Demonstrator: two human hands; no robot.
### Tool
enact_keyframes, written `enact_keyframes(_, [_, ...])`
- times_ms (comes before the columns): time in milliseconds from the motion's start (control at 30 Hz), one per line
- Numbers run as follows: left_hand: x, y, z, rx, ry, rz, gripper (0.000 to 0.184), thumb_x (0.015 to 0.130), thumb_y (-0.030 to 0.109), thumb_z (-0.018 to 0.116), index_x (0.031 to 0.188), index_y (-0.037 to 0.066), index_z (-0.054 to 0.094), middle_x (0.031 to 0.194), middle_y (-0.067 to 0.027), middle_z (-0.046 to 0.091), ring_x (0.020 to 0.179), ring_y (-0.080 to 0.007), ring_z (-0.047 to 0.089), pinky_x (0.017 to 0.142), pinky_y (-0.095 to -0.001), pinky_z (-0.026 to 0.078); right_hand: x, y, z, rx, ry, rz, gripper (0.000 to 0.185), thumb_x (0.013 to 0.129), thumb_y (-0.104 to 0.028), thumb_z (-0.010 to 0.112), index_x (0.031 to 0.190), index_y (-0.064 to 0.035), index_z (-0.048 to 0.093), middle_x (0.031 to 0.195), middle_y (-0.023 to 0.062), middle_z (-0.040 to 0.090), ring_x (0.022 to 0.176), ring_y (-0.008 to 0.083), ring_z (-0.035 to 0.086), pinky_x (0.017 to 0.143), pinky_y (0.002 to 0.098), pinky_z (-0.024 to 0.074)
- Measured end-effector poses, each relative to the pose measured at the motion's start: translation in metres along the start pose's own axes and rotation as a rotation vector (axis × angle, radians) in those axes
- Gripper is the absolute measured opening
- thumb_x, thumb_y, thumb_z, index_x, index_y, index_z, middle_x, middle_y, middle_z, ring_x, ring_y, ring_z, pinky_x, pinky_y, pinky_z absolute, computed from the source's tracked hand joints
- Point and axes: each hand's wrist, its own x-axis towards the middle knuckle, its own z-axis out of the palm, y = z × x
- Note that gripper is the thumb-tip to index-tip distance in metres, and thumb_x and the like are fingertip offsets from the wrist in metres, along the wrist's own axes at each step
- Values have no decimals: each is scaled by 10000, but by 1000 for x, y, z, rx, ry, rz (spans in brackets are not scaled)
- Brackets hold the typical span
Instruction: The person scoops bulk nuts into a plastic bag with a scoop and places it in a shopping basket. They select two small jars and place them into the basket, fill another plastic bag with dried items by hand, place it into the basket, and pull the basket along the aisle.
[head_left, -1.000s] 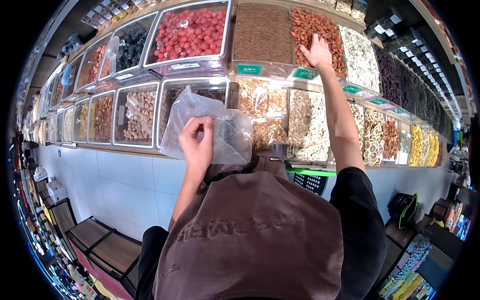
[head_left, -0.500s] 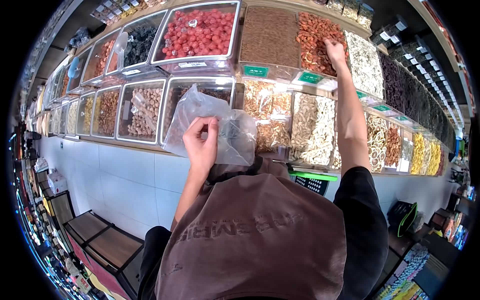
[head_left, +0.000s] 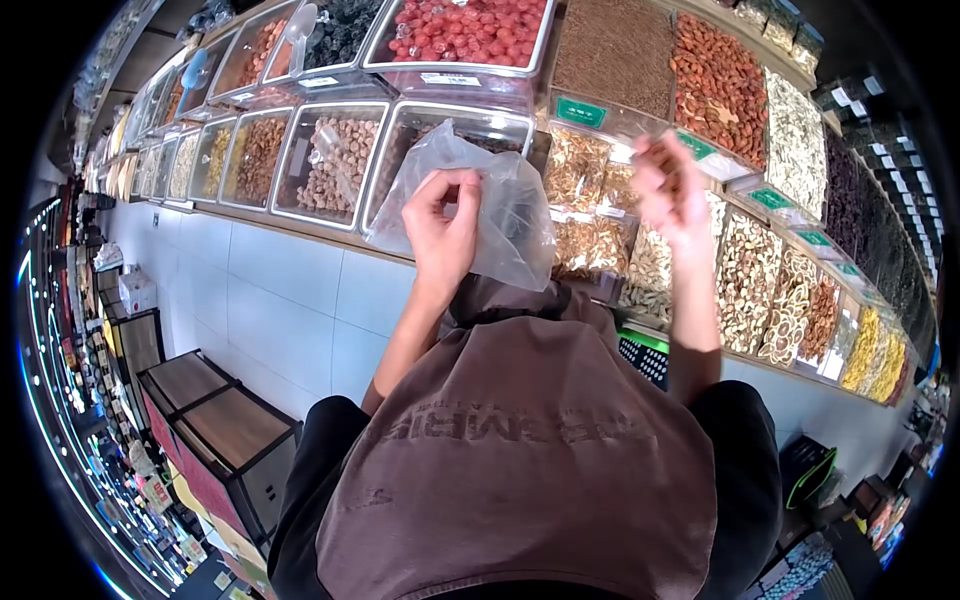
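My left hand pinches the top edge of a clear plastic bag, which hangs in front of the lower bins. Raised over the packets of pale dried goods, my right hand is blurred, its fingers curled round some reddish-brown pieces. It is to the right of the bag, apart from it. Behind it lies the bin of reddish-brown dried pieces.
Red candies fill a bin at the top, with round nuts in a lower bin. Mushroom slices are at the right. A green-rimmed basket is below the counter. A dark rack stands lower left.
My right hand has come out of the reddish-brown bin with pieces in it, moving down and towards the bag. My left hand still holds the bag. The view has shifted.
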Motion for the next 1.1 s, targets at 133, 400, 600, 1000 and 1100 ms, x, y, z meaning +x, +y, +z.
enact_keyframes(133, [-6, 9, 1, -105, 17, -44, 107, 947, 34, 634, 921, -48, 697, 839, -48, 634, 711, -92, 581, 653, -235, 467, 3, 83, 44, 194, -112, 283, 384, 1037, -415, 476, 985, -59, 609, 652, -10, 508, 391, 44, 358, 305, 196, 251])
enact_keyframes(400, [-16, 9, -3, 40, 9, 142, 144, 981, 47, 609, 915, -57, 685, 813, -35, 622, 720, -81, 559, 663, -221, 443, 103, 208, 30, -1278, -60, -236, 289, 973, -284, 534, 975, -6, 613, 764, 173, 652, 628, 344, 623, 579, 424, 485])
enact_keyframes(600, [-16, -5, -22, 4, 62, 45, 141, 986, 52, 601, 924, -46, 682, 811, -23, 630, 726, -74, 544, 668, -222, 436, 40, 104, 60, -1336, -493, 158, 468, 961, -408, 586, 1157, 15, 635, 1019, 178, 709, 950, 273, 688, 802, 386, 527])
enact_keyframes(1000, [-13, -3, -20, -81, 2, -37, 140, 973, 65, 626, 906, -45, 679, 851, -19, 607, 750, -63, 540, 671, -211, 426, 107, -102, -110, -1713, 814, -520, 289, 901, -259, 680, 1046, -9, 697, 991, 203, 731, 947, 346, 711, 849, 427, 550])
enact_keyframes(1100, [-13, -7, -21, -57, -7, -63, 141, 970, 70, 634, 910, -51, 676, 850, -17, 600, 756, -65, 536, 689, -216, 431, 135, -105, -123, -1842, 855, -499, 256, 901, -257, 667, 1037, -42, 697, 1017, 203, 717, 988, 372, 687, 865, 455, 538])
